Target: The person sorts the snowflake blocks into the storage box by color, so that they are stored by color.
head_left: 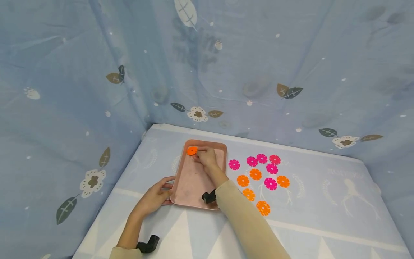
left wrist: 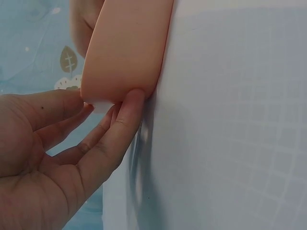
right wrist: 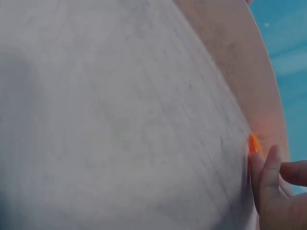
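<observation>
A pink rectangular tray [head_left: 191, 183] lies on the table, its far end toward the wall. My left hand [head_left: 156, 196] grips its near left corner; in the left wrist view, the thumb is at the rim of the tray [left wrist: 127, 52] and the fingertips are low on its outer wall. Inside the tray, my right hand [head_left: 207, 157] pinches an orange notched plastic disc [head_left: 192, 150] at the far left corner. The right wrist view shows that disc [right wrist: 255, 143] by the tray wall, partly covered by fingers.
Several pink notched discs [head_left: 271, 183] and several orange discs [head_left: 256, 174] lie scattered on the patterned tablecloth right of the tray. Blue curtains [head_left: 245, 64] with leaf prints hang behind and to the left. Black wrist devices [head_left: 148, 244] sit on both forearms.
</observation>
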Demonstrator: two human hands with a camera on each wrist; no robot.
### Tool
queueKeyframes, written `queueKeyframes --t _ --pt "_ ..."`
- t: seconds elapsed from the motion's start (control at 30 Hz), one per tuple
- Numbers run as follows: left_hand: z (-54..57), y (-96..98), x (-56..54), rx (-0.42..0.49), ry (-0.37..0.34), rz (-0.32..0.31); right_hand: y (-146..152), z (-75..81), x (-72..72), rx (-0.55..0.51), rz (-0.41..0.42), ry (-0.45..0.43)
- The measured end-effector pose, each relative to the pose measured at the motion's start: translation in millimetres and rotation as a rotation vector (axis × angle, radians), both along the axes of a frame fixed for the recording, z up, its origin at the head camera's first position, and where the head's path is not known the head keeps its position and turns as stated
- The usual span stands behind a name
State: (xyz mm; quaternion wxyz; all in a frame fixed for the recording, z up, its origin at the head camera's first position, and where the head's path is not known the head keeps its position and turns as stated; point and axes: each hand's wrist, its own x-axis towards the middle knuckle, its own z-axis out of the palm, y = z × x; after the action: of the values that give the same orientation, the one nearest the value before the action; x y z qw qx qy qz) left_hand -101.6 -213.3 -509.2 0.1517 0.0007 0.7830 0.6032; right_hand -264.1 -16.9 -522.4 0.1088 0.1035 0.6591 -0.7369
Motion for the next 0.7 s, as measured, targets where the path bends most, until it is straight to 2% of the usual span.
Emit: queueKeyframes --t 0.13,0.23,0.43,0.57,0.7 --pt "-1.2 0.6 0.2 -0.018 -0.004 0.014 2.5 3.8 1.2 0.083 0.026 0.060" --pt "-0.8 0.9 0.1 -0.015 0.004 0.002 7.2 9.6 3.4 0.149 0.061 0.084" --pt "3.3 1.1 -0.2 -0.005 0.004 -0.008 26.3 31.4 12.7 0.282 0.206 0.193" --pt "3.4 0.7 -0.3 -0.006 0.003 -0.007 43.2 47.3 25.3 0.272 0.267 0.287" --pt "3.0 0.7 -0.2 -0.003 0.001 -0.008 63.1 58.3 40.2 0.285 0.274 0.314"
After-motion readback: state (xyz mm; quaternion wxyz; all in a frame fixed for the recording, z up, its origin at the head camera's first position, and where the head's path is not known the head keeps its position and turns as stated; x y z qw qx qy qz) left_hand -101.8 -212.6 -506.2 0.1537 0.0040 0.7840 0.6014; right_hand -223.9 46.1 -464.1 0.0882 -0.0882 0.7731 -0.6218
